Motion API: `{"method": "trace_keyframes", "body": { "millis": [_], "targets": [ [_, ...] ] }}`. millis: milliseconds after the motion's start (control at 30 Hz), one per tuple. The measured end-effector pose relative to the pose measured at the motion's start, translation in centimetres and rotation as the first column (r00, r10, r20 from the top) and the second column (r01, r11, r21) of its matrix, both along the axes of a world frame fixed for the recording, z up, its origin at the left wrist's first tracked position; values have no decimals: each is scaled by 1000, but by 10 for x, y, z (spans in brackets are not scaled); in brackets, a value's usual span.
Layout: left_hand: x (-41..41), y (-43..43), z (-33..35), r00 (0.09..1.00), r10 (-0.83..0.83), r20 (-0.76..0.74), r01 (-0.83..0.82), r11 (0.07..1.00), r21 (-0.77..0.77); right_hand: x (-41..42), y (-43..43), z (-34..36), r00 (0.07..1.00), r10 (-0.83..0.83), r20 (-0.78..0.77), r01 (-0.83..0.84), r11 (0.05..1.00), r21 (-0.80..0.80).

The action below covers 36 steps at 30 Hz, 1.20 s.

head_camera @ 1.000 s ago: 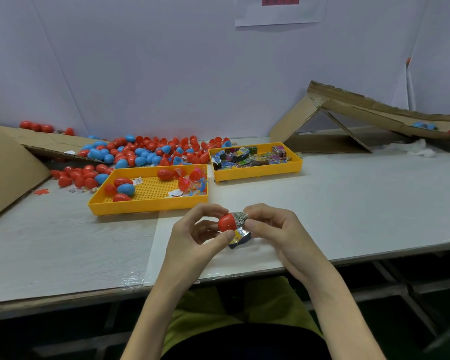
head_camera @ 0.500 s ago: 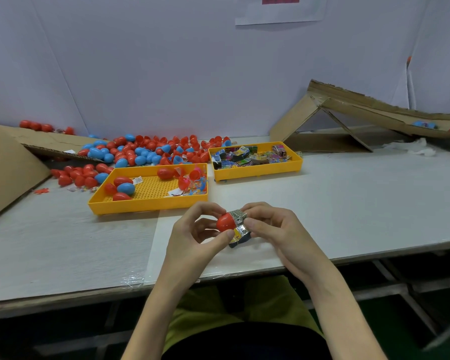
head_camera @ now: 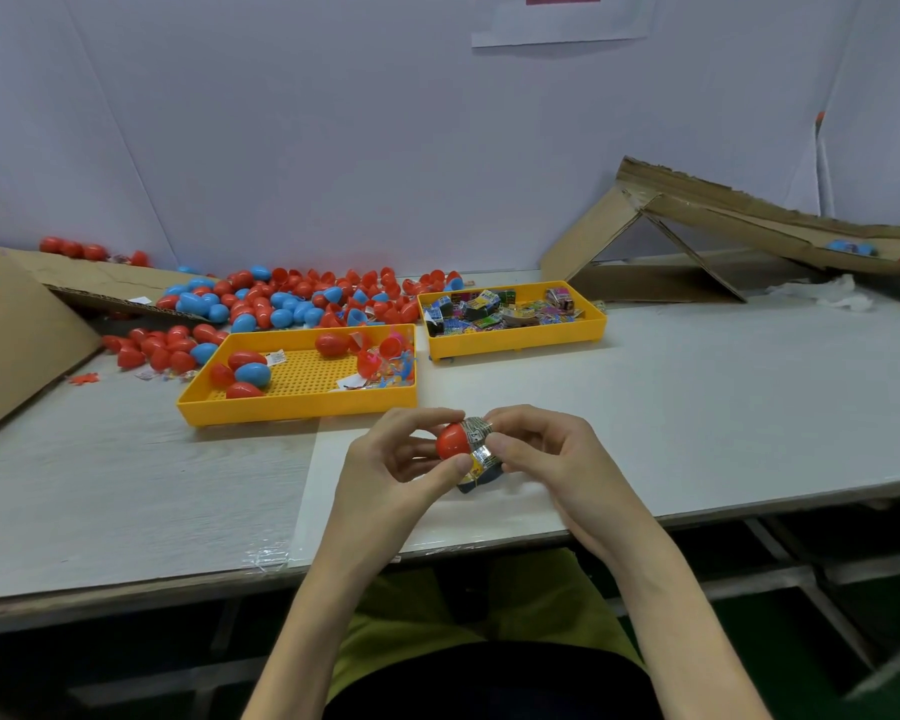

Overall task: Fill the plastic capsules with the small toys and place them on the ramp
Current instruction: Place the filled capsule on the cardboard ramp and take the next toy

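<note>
red capsule half [head_camera: 452, 440] pinched in my left hand [head_camera: 385, 475], over the table's [head_camera: 697, 407] near edge | foil toy packet [head_camera: 481, 452] gripped by my right hand [head_camera: 546, 454], partly stuffed in | versus a second ago: barely deeper, still protruding, so I judge closing premature; ramp [head_camera: 723, 215] far right | packet print unreadable

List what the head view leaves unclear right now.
1. How far the packet sits inside the red capsule: hidden by the fingers of the left hand and right hand.
2. The lower end of the ramp: cut off by the right edge.
3. The ramp capsules: too small to count.
4. Print on the tray packets: too small to read.
</note>
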<state>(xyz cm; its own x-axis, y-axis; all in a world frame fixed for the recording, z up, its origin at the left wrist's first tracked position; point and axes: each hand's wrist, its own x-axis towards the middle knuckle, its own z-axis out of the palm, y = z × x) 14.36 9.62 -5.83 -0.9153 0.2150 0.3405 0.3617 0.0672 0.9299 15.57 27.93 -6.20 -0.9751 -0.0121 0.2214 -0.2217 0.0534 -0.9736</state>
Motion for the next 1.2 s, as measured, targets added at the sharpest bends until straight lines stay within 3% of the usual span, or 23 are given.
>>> {"method": "trace_keyframes", "body": {
  "millis": [433, 833, 1033, 1200],
  "targets": [
    [-1, 1, -4, 999, 30, -13, -30, 999, 11, 1, -3, -2, 995, -70, -74, 78, 990, 114],
    [1, -1, -1, 998, 51, -26, -51, 999, -3, 3, -7, -1, 984, -120, -133, 132, 988, 85],
    [1, 2, -1, 994, 94, -47, -93, 995, 23, 8, -16, -9, 940, -208, -270, 258, 952, 165],
    [-3, -1, -4, 994, 105, -33, -104, 993, 53, 10, -23, -13, 871, -159, -466, 321, 901, 293]
  ]
}}
